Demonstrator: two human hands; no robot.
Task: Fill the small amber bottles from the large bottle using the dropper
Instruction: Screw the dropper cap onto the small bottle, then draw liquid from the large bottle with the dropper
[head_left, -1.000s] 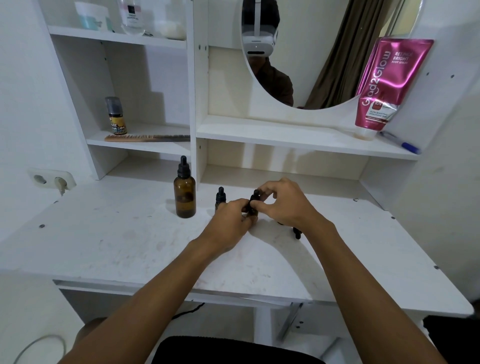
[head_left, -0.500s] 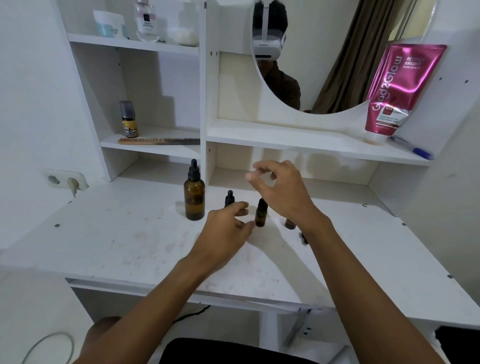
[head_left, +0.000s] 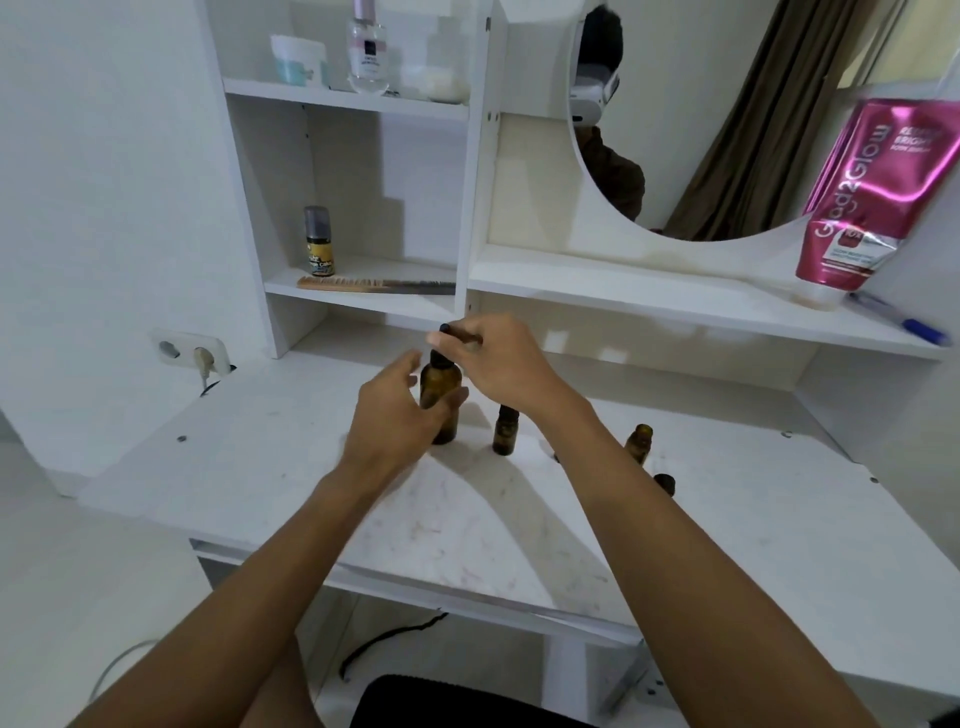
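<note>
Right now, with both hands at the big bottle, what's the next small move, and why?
Probably close the left hand around the large bottle to steady it. The right hand pinches the dropper top, which looks still seated on the neck, while the left hand only cups the bottle; whether it touches is unclear. A small bottle stands open, waiting.

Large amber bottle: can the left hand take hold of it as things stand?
Likely yes. The left hand is open at the large amber bottle, fingers curving round its body, nothing between. The right hand, pinching a dropper, is up by the cap, clear of the body.
</note>
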